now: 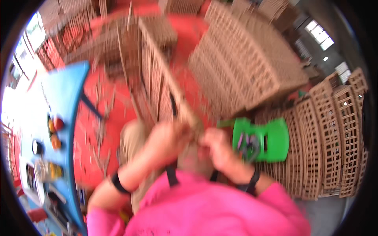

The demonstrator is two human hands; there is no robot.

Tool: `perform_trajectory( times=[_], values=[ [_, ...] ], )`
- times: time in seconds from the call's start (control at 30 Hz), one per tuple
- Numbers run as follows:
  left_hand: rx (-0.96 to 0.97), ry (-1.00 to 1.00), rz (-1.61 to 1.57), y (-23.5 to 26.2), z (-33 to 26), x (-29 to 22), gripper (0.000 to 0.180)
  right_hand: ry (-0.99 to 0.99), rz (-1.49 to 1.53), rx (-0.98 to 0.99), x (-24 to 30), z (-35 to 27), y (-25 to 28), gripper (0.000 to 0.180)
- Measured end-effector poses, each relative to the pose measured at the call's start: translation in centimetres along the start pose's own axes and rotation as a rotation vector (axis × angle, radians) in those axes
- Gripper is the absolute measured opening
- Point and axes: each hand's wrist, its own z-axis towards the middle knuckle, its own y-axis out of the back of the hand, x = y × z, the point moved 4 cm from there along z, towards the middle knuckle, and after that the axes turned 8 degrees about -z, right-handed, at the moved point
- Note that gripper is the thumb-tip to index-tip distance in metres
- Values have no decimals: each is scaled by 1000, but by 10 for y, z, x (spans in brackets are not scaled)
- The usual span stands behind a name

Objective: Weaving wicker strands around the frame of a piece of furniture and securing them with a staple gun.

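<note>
A long brown woven frame (165,80), like wicker or rattan, slants up toward me, and its wrapped near end (191,118) lies between my hands. My left hand (171,135) is closed beside that end, fingers curled. Close on the other side, my right hand (216,142) is also closed, thumb and fingers drawn together. Motion blur hides what is pinched in either hand. A thin dark strip (173,104) shows on the frame just above my left hand.
On my left, a blue table (67,84) carries fruit (58,124), a jar (43,171) and a tray. At right stands a green plastic chair (275,139) with purplish items on it. Stacked brown lattice panels (244,63) fill the back and right. Scraps litter the red floor (88,147).
</note>
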Motion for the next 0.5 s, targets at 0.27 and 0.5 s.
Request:
perform_trajectory(
  times=[0.27,0.5],
  values=[
    [-70,-51,161,-13,-24,-16,23,-136,379,-63,-31,-19,-15,16],
    [-107,-98,195,-9,-19,-22,24,-47,312,-118,-30,-9,-18,15]
  ],
)
